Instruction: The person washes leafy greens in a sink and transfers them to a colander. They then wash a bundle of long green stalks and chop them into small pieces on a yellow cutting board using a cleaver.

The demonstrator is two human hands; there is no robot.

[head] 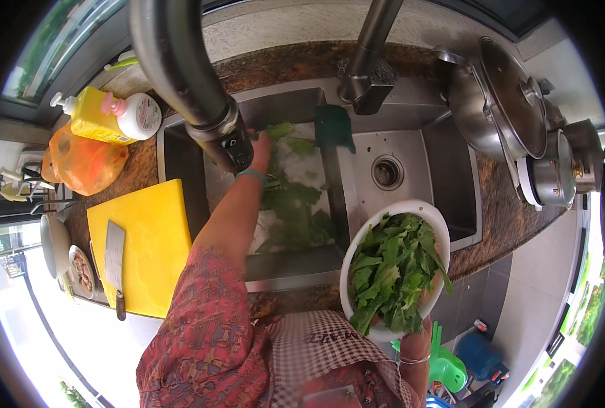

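Note:
My left hand [261,151] reaches into the left basin of a steel double sink [334,178]; the black faucet head [231,148] partly hides it, and its fingers cannot be made out. Beside and below it, leafy greens [302,209] lie in water in that basin. My right hand [415,342] grips the near side of a white bowl [344,285], its fingers mostly hidden beneath. Cut leafy greens [391,270] heap up in the bowl, some hanging over its right edge. The bowl is held over the sink's front edge, at the right basin.
A yellow cutting board [154,245] with a cleaver [114,255] lies left of the sink. Behind it are an orange plastic bag [88,163] and pump bottles [139,116]. A green cloth [334,127] hangs over the divider. Steel pots [486,112] stand right; a second faucet [369,76] overhangs the sink.

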